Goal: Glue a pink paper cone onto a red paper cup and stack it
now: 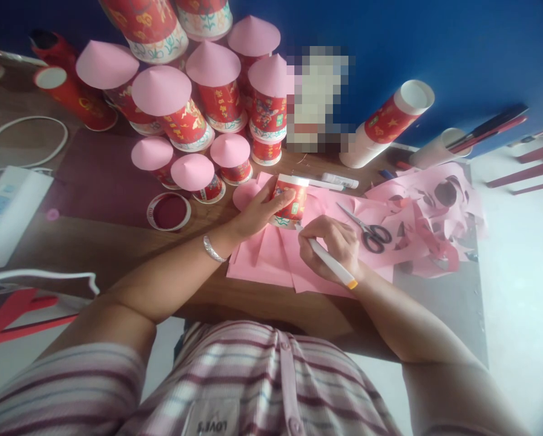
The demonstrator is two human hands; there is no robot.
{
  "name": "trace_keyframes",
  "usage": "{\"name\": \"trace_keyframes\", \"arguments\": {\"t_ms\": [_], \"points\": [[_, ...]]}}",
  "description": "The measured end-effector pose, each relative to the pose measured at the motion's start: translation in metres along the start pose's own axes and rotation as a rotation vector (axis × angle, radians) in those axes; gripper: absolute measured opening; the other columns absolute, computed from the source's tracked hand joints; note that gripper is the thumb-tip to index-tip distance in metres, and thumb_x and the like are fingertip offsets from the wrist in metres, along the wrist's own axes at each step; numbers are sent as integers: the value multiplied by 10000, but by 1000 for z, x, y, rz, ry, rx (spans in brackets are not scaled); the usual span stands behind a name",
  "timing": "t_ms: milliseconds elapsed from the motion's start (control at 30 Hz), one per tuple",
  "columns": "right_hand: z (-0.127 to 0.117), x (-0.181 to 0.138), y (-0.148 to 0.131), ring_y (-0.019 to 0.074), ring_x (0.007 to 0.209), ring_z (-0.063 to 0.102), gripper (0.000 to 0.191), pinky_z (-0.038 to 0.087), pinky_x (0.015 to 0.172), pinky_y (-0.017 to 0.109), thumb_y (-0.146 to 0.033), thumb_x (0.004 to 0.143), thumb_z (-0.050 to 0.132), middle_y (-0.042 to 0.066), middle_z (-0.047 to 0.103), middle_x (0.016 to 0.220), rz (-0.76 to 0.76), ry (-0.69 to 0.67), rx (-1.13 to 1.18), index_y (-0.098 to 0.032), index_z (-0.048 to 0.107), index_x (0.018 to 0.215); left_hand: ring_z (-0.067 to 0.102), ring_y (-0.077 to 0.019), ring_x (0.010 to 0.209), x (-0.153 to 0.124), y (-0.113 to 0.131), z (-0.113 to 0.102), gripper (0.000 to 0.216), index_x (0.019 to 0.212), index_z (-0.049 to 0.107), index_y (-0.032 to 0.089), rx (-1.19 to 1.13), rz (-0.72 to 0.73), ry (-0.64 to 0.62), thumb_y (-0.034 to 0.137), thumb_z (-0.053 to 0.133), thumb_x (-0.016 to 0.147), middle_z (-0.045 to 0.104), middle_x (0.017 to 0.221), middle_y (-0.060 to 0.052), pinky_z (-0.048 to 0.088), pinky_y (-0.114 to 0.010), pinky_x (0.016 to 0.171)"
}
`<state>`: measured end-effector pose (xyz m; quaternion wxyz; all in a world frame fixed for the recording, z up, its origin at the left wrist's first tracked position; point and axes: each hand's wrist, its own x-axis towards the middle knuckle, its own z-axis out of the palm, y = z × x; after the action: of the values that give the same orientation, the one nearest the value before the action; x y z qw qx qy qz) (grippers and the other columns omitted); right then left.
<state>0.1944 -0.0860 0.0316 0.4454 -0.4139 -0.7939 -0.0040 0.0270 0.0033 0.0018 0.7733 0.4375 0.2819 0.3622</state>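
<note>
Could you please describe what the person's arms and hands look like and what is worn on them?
Both forearms are bare. The left hand has a silver bracelet at its wrist; the right hand wears nothing visible. The left sleeve is short, striped pink, maroon and white.

Red cups capped with pink cones (162, 91) are being kept stacked at the far side of the table (103, 181). Scissors (371, 233) are being left lying on pink scraps (434, 206). A power strip (8, 209) is being supported at the left edge.
</note>
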Motion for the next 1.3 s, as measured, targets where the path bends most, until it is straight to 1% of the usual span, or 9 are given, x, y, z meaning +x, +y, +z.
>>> {"name": "trace_keyframes", "arguments": {"t_ms": [200, 400, 533, 667, 800, 900, 1000, 1067, 1300], "points": [[-1, 0, -2, 126, 567, 597, 168, 487, 542, 246, -91, 917, 600, -35, 640, 703, 30, -25, 30, -249, 543, 924, 693, -240, 1086, 0, 0, 1, 363, 1145, 625, 232, -13, -9, 7, 489, 765, 930, 695, 1104, -47, 581, -383, 973], [-1, 0, -6, 122, 576, 600, 174, 478, 557, 234, -84, 907, 611, -34, 644, 717, 90, -37, 102, -246, 544, 916, 692, -218, 977, 0, 0, 0, 359, 1162, 610, 223, 11, -10, 7, 490, 732, 955, 678, 1053, -43, 583, -365, 867], [-2, 1, -7, 120, 564, 600, 149, 476, 540, 238, -108, 924, 598, -33, 640, 707, 112, -47, 100, -245, 546, 898, 689, -194, 922, 1, -1, -1, 332, 1124, 618, 224, -5, 12, -2, 477, 745, 950, 661, 1017, -24, 586, -332, 802], [-2, 1, -6, 122, 556, 600, 132, 476, 521, 247, -123, 935, 596, -29, 649, 710, 102, -46, 87, -245, 557, 904, 691, -192, 906, 1, -1, -1, 308, 1117, 610, 226, -27, -1, -3, 450, 744, 953, 655, 1011, -24, 603, -345, 793], [0, 0, -4, 129, 567, 609, 179, 489, 529, 251, -75, 902, 606, -29, 647, 707, 58, -27, 86, -246, 552, 909, 686, -191, 874, 1, 0, 0, 310, 1116, 599, 224, -46, -5, -14, 453, 736, 959, 634, 991, -24, 612, -356, 758], [1, 0, -2, 133, 562, 599, 201, 488, 533, 259, -58, 891, 609, -32, 637, 699, 20, -10, 66, -247, 545, 917, 697, -201, 916, 1, 0, 0, 297, 1117, 607, 220, -43, -4, -8, 437, 737, 959, 647, 1007, -27, 612, -371, 823], [0, -1, -1, 132, 557, 582, 188, 488, 544, 263, -71, 900, 608, -33, 634, 693, 20, 3, 28, -246, 544, 925, 705, -225, 1028, 0, 0, 1, 283, 1145, 629, 216, -31, -1, 10, 414, 727, 969, 679, 1048, -39, 588, -389, 949], [-1, -1, -1, 131, 559, 575, 185, 489, 548, 261, -74, 897, 602, -35, 630, 691, 27, 11, 11, -246, 541, 928, 703, -242, 1093, 0, 1, 1, 285, 1172, 636, 220, -27, -5, 19, 406, 721, 974, 693, 1079, -44, 573, -398, 1000], [-2, -1, -2, 123, 539, 564, 192, 480, 534, 259, -72, 871, 579, -50, 609, 677, 47, -2, -20, -254, 529, 906, 715, -247, 1097, 1, 0, -1, 301, 1164, 640, 226, -22, -15, 11, 435, 731, 967, 712, 1079, -47, 594, -400, 1003]]}}
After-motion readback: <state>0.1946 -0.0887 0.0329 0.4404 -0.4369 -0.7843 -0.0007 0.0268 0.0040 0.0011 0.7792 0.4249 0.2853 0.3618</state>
